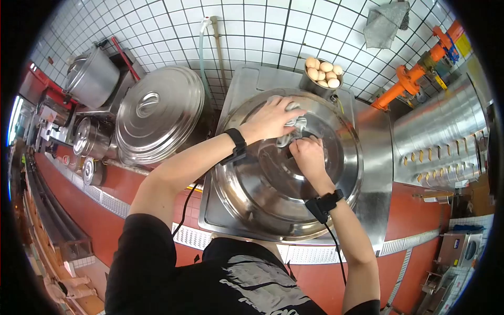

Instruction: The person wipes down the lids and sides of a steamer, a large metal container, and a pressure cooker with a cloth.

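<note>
A large round stainless-steel lid (247,184) lies in front of me on a metal counter. My left hand (273,119) presses a crumpled grey-white cloth (295,123) onto its upper part, with the fingers curved over the cloth. Close by, near the lid's centre, my right hand (310,157) is closed in a fist around what looks like the lid's dark handle; the hand covers most of it. Part of the cloth hangs down between both hands. Each wrist wears a black band with a small device and a cable.
A pot of eggs (324,73) stands behind the lid at the wall. To the left is a big lidded pot (157,113), with a grey pot (92,79) farther back. An orange pipe (415,79) and a large metal cylinder (441,134) are on the right.
</note>
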{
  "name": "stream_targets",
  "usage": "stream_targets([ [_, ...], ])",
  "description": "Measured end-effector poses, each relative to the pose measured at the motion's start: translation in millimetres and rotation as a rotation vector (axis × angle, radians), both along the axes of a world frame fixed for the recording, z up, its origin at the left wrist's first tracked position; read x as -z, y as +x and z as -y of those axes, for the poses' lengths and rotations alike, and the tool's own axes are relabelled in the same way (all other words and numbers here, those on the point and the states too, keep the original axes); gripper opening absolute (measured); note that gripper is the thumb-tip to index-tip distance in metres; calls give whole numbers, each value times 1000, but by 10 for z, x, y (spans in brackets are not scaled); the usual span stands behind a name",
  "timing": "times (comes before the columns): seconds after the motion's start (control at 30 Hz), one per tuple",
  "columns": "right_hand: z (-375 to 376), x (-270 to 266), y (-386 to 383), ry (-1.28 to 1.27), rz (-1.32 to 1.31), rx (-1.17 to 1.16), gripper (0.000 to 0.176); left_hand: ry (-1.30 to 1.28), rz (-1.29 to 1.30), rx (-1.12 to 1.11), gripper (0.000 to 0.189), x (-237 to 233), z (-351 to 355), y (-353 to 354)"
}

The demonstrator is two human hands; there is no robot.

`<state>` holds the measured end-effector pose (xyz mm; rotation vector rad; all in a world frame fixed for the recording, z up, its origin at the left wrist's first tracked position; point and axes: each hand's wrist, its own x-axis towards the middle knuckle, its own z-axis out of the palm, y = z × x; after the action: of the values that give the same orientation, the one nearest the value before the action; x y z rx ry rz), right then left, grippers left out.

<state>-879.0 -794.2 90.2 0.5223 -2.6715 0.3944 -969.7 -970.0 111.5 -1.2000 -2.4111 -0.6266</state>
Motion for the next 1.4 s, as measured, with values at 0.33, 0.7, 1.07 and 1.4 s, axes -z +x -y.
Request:
stream_targets([
  [0.33, -3, -97, -34, 19, 104, -12, 40, -169, 243, -172, 55, -95, 953, 1313],
  [0.7, -78, -232, -150, 28, 381, -99, 46, -29, 771, -1127, 46, 569, 2631, 3525],
  [1.07, 544, -488, 60, 84, -24, -53, 18, 496, 742, -1363, 41, 1249, 3921, 4126],
  [1.4, 4402, 285, 1483, -251, 796, -709, 89, 960, 896, -645, 45, 1301, 4824, 3097],
])
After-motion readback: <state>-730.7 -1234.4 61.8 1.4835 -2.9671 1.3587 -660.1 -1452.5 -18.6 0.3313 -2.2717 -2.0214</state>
